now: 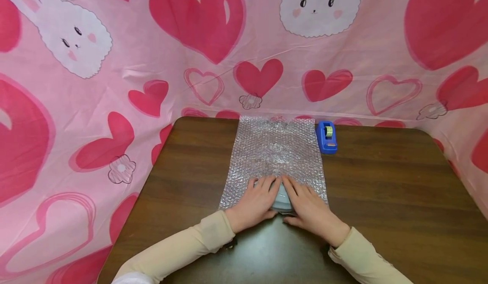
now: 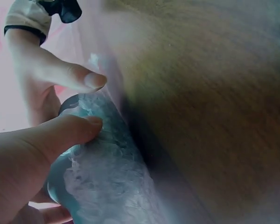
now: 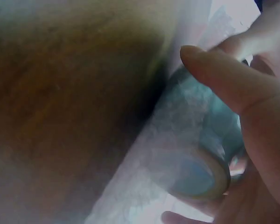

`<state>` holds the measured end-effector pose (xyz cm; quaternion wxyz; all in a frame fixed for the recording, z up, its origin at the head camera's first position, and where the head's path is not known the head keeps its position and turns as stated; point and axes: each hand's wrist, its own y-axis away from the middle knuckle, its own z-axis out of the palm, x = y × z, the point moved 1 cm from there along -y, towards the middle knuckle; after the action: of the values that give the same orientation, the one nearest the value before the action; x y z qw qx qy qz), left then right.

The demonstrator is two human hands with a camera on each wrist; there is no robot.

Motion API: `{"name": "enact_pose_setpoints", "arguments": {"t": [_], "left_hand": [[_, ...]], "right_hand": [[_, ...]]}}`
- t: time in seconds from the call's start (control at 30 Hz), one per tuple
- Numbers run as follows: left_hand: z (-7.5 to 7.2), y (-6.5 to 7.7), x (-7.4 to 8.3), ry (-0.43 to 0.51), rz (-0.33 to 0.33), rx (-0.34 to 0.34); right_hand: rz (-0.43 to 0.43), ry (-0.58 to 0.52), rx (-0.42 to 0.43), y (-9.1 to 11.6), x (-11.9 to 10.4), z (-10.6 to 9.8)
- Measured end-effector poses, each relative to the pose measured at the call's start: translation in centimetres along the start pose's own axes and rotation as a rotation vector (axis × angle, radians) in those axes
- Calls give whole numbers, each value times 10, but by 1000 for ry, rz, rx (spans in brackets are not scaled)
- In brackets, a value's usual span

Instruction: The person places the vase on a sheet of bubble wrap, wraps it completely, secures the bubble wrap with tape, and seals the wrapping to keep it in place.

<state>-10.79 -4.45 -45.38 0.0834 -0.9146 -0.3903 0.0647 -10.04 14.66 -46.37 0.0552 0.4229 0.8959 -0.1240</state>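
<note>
pink heart-printed cloth (image 1: pixel 263 42) walls our brown wooden table (image 1: pixel 381 182). at the near end of the bubble wrap (image 1: pixel 278 142), our left hand (image 1: pixel 254 203) and right hand (image 1: pixel 312 208) curve fingers around a pale blue object (image 1: pixel 283 201), left thumb pinning wrap to it; uneven pressure, we judge, could let the wrap spring loose.

rm l of bubble wrap (image 1: pixel 276 148); tape disp. (image 1: pixel 327 140) blocks far r.
</note>
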Motion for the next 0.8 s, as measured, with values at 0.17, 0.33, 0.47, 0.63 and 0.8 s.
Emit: {"name": "enact_pose_setpoints", "arguments": {"t": [0.17,0.33,0.47,0.63,0.8], "left_hand": [[0,-1,-4,73,-23,12],[-1,-2,-6,100,-16,9],[1,-2,-8,89,-4,3],[3,-3,-10,82,12,17],[4,-3,-11,92,14,32]], "right_hand": [[-1,73,19,-1,-4,2],[1,97,33,-2,-3,3],[-16,81,45,-3,1,5],[-54,45,65,-4,8,4],[-68,3,49,-8,14,2]]}}
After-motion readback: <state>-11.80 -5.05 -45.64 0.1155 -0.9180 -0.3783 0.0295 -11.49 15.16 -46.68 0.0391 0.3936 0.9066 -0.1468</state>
